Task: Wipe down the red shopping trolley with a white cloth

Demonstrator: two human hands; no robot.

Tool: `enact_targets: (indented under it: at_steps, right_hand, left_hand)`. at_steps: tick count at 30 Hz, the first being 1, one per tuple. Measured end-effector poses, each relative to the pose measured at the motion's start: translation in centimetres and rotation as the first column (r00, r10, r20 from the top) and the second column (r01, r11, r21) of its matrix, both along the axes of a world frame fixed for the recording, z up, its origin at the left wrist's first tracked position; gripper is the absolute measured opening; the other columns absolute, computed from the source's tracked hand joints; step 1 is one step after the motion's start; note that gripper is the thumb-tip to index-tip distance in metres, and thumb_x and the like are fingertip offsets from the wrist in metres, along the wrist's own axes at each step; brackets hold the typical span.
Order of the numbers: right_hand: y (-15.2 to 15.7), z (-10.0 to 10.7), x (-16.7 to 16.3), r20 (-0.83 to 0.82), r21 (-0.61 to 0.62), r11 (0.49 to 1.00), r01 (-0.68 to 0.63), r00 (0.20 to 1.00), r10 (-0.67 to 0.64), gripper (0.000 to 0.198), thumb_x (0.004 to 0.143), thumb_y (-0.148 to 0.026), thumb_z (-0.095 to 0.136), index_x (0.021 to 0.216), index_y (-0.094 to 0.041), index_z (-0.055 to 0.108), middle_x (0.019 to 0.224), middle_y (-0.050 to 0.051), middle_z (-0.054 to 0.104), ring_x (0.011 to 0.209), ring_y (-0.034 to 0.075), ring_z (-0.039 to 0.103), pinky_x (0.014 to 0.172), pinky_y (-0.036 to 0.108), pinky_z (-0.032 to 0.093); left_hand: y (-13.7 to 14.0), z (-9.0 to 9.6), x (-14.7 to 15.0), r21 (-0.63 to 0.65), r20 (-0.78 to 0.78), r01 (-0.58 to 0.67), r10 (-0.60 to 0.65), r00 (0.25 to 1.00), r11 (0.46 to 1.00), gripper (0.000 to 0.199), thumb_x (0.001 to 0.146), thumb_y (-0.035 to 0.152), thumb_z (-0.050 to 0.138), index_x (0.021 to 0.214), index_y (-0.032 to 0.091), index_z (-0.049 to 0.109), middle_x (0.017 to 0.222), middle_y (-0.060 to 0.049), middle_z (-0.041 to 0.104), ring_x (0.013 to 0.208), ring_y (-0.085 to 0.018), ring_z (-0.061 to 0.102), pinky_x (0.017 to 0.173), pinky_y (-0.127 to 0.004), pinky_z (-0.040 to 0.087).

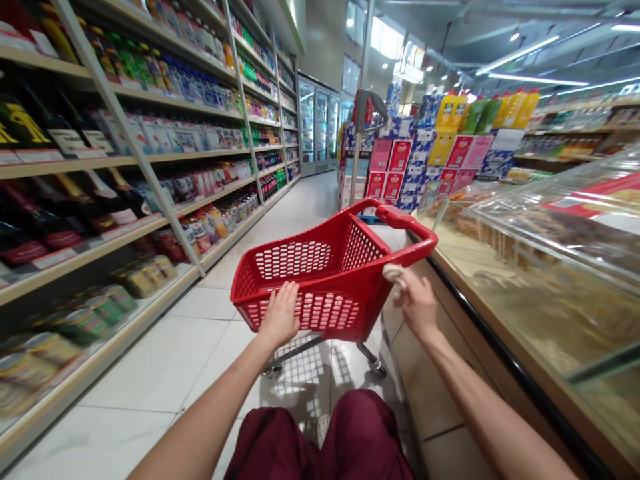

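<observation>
A red plastic shopping cart (345, 313) with perforated sides stands sideways in front of me on wheels. At its near side, my left hand (283, 313) rests against the basket, with the fingertips over the top rim. Close to the handle end, my right hand (419, 303) is closed on a crumpled whitish cloth (395, 272). The cloth touches or nearly touches the cart's side below the handle (407, 220). Nothing shows inside the visible part of the basket.
Shelves (150, 157) of bottles and cans line the left. On the right runs a glass-topped display counter (505, 280) with a black bumper. Stacked boxes (400, 160) and juice bottles stand beyond the cart, with glass-door fridges (315, 117) farther back. White tiles (200, 333) cover the floor.
</observation>
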State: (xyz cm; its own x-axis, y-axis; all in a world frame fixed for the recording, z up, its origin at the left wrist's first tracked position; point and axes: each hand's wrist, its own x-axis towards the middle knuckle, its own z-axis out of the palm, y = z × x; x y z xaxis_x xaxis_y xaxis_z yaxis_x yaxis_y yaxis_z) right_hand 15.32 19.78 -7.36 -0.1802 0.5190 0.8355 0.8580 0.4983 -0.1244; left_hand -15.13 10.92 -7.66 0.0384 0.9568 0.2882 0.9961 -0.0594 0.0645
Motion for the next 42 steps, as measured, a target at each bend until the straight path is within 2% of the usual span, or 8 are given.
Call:
enact_targets:
  at_steps: [4,10,16,22,28,35,39,42]
  right_hand:
    - [1.7,2.6,0.4,-0.119,0.076,0.993,0.088,0.99,-0.079,0.038,0.082,-0.015,0.031,0.116,-0.013,0.047,0.121,0.013,0.048,0.119,0.021,0.035,0.097,0.044,0.025]
    - [-3.3,-4.8,-0.2,0.159,-0.109,0.991,-0.075,0.983,0.092,0.037,0.08,-0.014,0.032,0.112,-0.019,0.05,0.105,0.008,0.06,0.101,0.018,0.053,0.089,0.037,0.036]
    - [-1.6,1.0,-0.3,-0.022,0.129,0.991,0.045,0.999,-0.042,0.033,0.083,-0.016,0.034,0.112,-0.015,0.05,0.119,0.012,0.051,0.116,0.02,0.039,0.096,0.042,0.027]
    - [-4.9,-3.6,-3.2,0.297,-0.065,0.978,-0.197,0.932,0.207,0.031,0.078,-0.012,0.038,0.103,-0.018,0.056,0.104,0.009,0.061,0.102,0.018,0.052,0.091,0.037,0.033]
    - [-5.4,-1.0,-5.5,0.113,0.132,0.974,-0.184,0.979,0.17,0.032,0.081,-0.012,0.038,0.11,-0.016,0.051,0.122,0.011,0.049,0.119,0.02,0.035,0.098,0.043,0.024]
    - [-8.7,-6.7,-9.6,0.272,-0.064,0.899,-0.434,0.859,0.434,0.029,0.082,-0.013,0.035,0.102,-0.016,0.056,0.104,0.009,0.061,0.101,0.016,0.053,0.098,0.037,0.028]
    - [-9.6,-3.8,-15.0,0.089,-0.057,0.835,-0.547,0.83,0.55,0.031,0.082,-0.016,0.038,0.109,-0.015,0.052,0.119,0.011,0.051,0.115,0.02,0.041,0.097,0.041,0.03]
    - [-10.6,-1.8,-18.2,-0.156,-0.089,0.752,-0.654,0.754,0.638,0.03,0.083,-0.017,0.035,0.105,-0.016,0.055,0.108,0.01,0.058,0.104,0.018,0.05,0.088,0.036,0.042]
  left_hand:
    - [-0.5,0.0,0.2,0.013,0.002,0.01,-0.01,1.0,1.0,0.069,0.063,0.015,0.043,0.128,0.008,0.023,0.136,-0.011,0.027,0.127,-0.022,0.017,0.105,-0.041,0.016]
    - [-0.6,-0.6,0.1,0.035,-0.011,0.036,-0.035,0.999,0.999,0.069,0.062,0.013,0.042,0.128,0.007,0.023,0.137,-0.01,0.026,0.128,-0.022,0.015,0.105,-0.041,0.015]
    - [-1.1,-0.5,0.3,0.042,0.002,0.038,-0.038,0.999,0.998,0.07,0.062,0.013,0.043,0.129,0.008,0.023,0.137,-0.01,0.025,0.128,-0.022,0.015,0.105,-0.041,0.015]
    - [-2.3,-0.4,0.7,0.013,0.034,0.05,-0.05,0.998,0.999,0.073,0.059,0.011,0.044,0.129,0.008,0.023,0.138,-0.01,0.024,0.128,-0.022,0.014,0.104,-0.041,0.015]
    - [-3.9,-0.2,1.3,0.009,0.028,0.066,-0.067,0.997,0.998,0.073,0.06,0.012,0.043,0.13,0.009,0.022,0.139,-0.008,0.021,0.128,-0.02,0.012,0.105,-0.039,0.012]
    - [-7.0,-1.2,-3.9,0.006,0.077,-0.192,0.19,0.979,0.981,0.067,0.064,0.013,0.042,0.128,0.005,0.025,0.137,-0.013,0.025,0.127,-0.022,0.018,0.104,-0.041,0.016]
    - [-8.1,-1.0,-6.0,0.0,0.226,-0.073,0.071,0.972,0.997,0.067,0.061,0.011,0.043,0.126,0.006,0.029,0.135,-0.014,0.029,0.126,-0.021,0.02,0.104,-0.038,0.018]
    - [-9.0,-0.6,-5.5,0.101,0.517,-0.097,0.031,0.855,0.99,0.061,0.061,0.01,0.043,0.121,0.009,0.036,0.131,-0.014,0.036,0.123,-0.02,0.027,0.103,-0.037,0.02]
